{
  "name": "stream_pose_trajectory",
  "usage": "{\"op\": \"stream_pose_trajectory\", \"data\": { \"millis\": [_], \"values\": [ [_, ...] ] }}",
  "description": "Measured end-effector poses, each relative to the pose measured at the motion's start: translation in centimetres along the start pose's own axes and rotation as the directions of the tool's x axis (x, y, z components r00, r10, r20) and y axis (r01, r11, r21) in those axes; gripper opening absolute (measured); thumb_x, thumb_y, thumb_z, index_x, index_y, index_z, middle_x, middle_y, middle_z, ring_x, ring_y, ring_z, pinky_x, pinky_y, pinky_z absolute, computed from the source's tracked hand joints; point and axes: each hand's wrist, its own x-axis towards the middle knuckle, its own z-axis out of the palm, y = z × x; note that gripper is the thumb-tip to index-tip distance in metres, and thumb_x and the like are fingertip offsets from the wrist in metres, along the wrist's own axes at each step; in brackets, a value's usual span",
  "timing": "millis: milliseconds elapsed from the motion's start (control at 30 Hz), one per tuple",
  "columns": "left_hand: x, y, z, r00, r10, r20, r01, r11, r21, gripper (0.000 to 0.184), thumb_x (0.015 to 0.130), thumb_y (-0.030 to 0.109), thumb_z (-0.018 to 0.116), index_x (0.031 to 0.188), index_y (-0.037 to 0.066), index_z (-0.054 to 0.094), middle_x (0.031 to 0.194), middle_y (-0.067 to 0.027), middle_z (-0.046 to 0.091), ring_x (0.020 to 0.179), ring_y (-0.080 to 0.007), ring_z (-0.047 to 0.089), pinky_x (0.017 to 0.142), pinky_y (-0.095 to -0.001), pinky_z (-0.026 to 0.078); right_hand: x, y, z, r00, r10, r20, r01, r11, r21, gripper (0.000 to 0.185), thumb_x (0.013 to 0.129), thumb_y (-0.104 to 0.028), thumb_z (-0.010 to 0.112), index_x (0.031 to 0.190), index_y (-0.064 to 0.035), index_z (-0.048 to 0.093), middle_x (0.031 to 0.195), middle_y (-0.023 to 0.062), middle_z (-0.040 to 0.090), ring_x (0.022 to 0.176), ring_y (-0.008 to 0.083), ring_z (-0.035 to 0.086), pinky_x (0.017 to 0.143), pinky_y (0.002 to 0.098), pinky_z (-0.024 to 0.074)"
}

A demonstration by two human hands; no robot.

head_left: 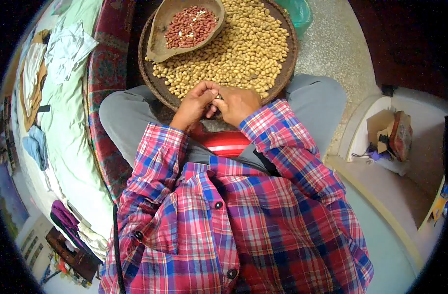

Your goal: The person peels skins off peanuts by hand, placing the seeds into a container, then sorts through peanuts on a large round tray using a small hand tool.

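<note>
My left hand [196, 105] and my right hand [239, 104] meet over the near rim of a round woven basket [144, 73]. Fingers of both are closed and pinch together on a small peanut [219, 97], mostly hidden by the fingertips. Unshelled peanuts [253, 44] cover much of the basket just beyond my hands. A tan scoop-shaped bowl [157, 46] rests on the peanuts at the far left of the basket. Inside it lies a heap of reddish shelled kernels [190, 27] with a few pale bits among them.
Below my hands is a red plastic thing [226, 142] between my legs. A green plastic container [301, 17] stands beyond the basket at right. To the left runs a bed with a pale green sheet [72, 127] and clothes. A white shelf unit [368, 122] stands right.
</note>
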Motion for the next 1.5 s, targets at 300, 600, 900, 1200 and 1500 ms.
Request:
{"op": "stream_pose_trajectory", "data": {
  "millis": [300,600,900,1200,1500],
  "values": [
    [0.0,1.5,-1.2,0.986,0.098,-0.131,-0.153,0.843,-0.517,0.024,0.095,0.024,0.047,0.083,0.003,0.050,0.078,-0.0069,0.054,0.063,-0.0153,0.051,0.052,-0.0262,0.040,1.1,3.8,-0.4,0.947,0.188,-0.261,-0.072,0.915,0.396,0.029,0.090,-0.032,0.057,0.098,-0.0037,0.058,0.077,0.0117,0.061,0.066,0.0247,0.060,0.061,0.0346,0.0473],
    [2.1,-0.9,-2.5,0.947,0.290,-0.142,-0.166,0.814,0.556,0.019,0.090,0.025,0.058,0.091,0.005,0.058,0.070,-0.0063,0.057,0.063,-0.0209,0.056,0.058,-0.0309,0.044,1.0,4.4,-2.5,0.867,0.495,0.065,-0.259,0.335,0.906,0.030,0.092,-0.034,0.056,0.098,-0.0055,0.060,0.073,-0.0026,0.052,0.056,0.0054,0.047,0.050,0.0218,0.0385],
    [1.7,-1.8,0.4,0.955,0.274,0.111,-0.160,0.164,0.973,0.020,0.083,0.023,0.061,0.101,0.014,0.060,0.081,-0.0164,0.065,0.077,-0.0354,0.064,0.065,-0.0458,0.049,1.4,3.8,-2.3,0.863,0.497,0.091,-0.258,0.279,0.925,0.030,0.091,-0.033,0.059,0.087,-0.0031,0.059,0.067,-0.0005,0.054,0.052,0.0063,0.046,0.045,0.0216,0.0371],
    [1.9,-2.2,0.5,0.935,0.339,0.102,-0.161,0.149,0.976,0.020,0.084,0.026,0.059,0.099,0.012,0.059,0.079,-0.0173,0.066,0.073,-0.0365,0.064,0.063,-0.0465,0.050,1.2,3.9,-2.4,0.876,0.462,0.141,-0.287,0.263,0.921,0.029,0.090,-0.035,0.060,0.092,-0.0068,0.056,0.072,-0.0031,0.051,0.057,0.0048,0.046,0.049,0.0209,0.0381],
    [1.9,-1.9,1.8,0.968,0.244,0.057,-0.113,0.223,0.968,0.028,0.084,0.035,0.063,0.097,0.010,0.059,0.082,-0.0188,0.065,0.079,-0.0349,0.064,0.066,-0.0451,0.050,1.3,3.6,-2.3,0.873,0.460,0.160,-0.306,0.261,0.916,0.027,0.091,-0.034,0.059,0.091,-0.0072,0.057,0.072,-0.0027,0.052,0.056,0.0054,0.046,0.048,0.0208,0.0367]
  ]
}}
